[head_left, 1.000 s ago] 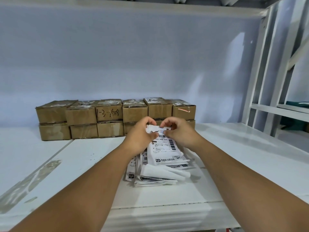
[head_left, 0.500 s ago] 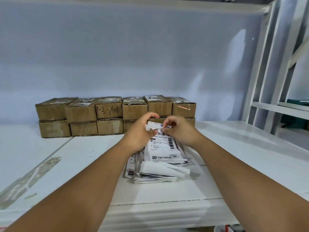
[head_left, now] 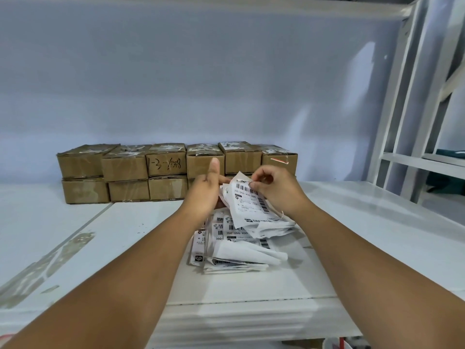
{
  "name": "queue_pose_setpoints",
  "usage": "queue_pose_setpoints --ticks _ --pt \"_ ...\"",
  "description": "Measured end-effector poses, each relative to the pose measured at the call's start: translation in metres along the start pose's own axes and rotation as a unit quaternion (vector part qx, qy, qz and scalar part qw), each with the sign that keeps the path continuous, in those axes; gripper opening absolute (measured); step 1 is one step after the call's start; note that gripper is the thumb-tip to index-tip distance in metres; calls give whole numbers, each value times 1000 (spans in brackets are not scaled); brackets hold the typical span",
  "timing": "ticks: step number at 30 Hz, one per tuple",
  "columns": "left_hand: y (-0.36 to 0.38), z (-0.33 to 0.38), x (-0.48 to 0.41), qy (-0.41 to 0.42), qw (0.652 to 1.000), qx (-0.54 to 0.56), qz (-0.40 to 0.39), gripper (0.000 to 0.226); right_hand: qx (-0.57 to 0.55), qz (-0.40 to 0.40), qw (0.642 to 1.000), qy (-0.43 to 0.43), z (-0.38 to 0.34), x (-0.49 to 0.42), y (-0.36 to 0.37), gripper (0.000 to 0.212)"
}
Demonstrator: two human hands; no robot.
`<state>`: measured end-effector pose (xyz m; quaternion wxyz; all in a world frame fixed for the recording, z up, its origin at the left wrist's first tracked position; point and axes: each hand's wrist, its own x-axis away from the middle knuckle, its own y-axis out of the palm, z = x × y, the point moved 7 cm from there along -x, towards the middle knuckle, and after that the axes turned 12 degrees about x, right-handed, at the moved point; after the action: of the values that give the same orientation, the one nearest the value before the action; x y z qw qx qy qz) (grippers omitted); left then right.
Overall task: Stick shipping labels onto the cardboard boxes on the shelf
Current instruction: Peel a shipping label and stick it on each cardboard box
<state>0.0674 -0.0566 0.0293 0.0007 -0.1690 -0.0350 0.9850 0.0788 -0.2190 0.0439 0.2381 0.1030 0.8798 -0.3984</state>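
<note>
1. Label [head_left: 251,205] is held above the pile; its top edge is pinched by right hand [head_left: 276,190].
2. Left hand [head_left: 203,195] is set behind label, thumb raised; finger grip cannot be told.
3. Boxes [head_left: 166,167] are stacked two high against back wall [head_left: 201,84].
4. Label pile [head_left: 234,248] is laid between boxes and front edge of shelf [head_left: 125,235].
</note>
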Motion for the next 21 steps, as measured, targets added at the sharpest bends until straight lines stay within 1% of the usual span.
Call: queue_pose_setpoints --ticks 2,5,6,9,10,11,14,15,18,21 --pt "-3 -2 -2 -6 1000 17 19 49 -21 -5 1000 8 1 0 1 27" --pt "-1 -9 -3 -34 999 37 6 29 -50 -1 999 14 2 1 -1 29" --pt "-2 -9 -3 -34 999 33 2 29 -53 -2 998 16 2 2 -1 28" --pt "-4 -5 -3 -27 999 26 5 46 -51 -19 998 25 3 3 2 25" --pt "-3 -4 -3 -25 999 25 1 45 -50 -27 998 28 4 4 4 24" --pt "-1 -4 -2 -25 999 19 -11 40 -51 -34 998 33 5 4 6 23" --pt "2 -5 -2 -23 999 -17 -32 15 -53 -47 996 45 7 5 8 23" --pt "2 -5 -2 -22 999 -29 -34 12 -51 -44 997 47 8 4 8 24" --pt "4 -5 -1 -14 998 -41 -54 10 -25 -27 998 57 10 2 6 27" --pt "10 -3 1 -1 992 -81 -92 18 7 5 997 80 15 3 -1 21"
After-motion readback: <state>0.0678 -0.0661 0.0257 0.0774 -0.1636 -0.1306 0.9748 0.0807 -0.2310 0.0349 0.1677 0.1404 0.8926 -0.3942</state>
